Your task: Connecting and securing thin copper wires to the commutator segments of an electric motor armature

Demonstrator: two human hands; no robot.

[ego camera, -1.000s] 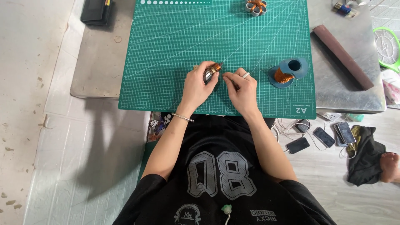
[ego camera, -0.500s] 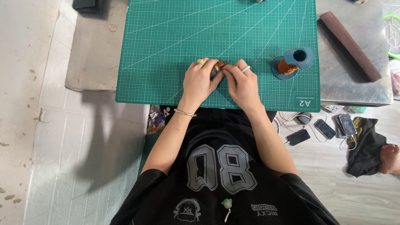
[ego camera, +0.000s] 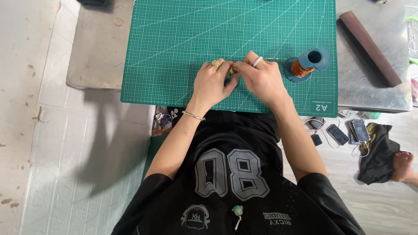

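My left hand (ego camera: pixel 214 82) and my right hand (ego camera: pixel 260 77) meet over the green cutting mat (ego camera: pixel 183 48), fingers closed together on a small copper-coloured coil (ego camera: pixel 230 70) that is mostly hidden between them. A thin copper wire (ego camera: pixel 275 58) runs from my right hand toward a blue spool of copper wire (ego camera: pixel 307 64) lying on the mat just to the right. A ring sits on each hand and a thin bracelet on my left wrist.
The mat lies on a grey metal table (ego camera: pixel 98 48). A long brown bar (ego camera: pixel 370 48) rests on the table at the right. On the floor at right lie several phones (ego camera: pixel 348 130), a dark cloth (ego camera: pixel 376 152) and someone's bare foot (ego camera: pixel 402 165).
My hands have closed together over the small coil, hiding it. The view has shifted down, so the mat's top edge and the things above it have left the frame.
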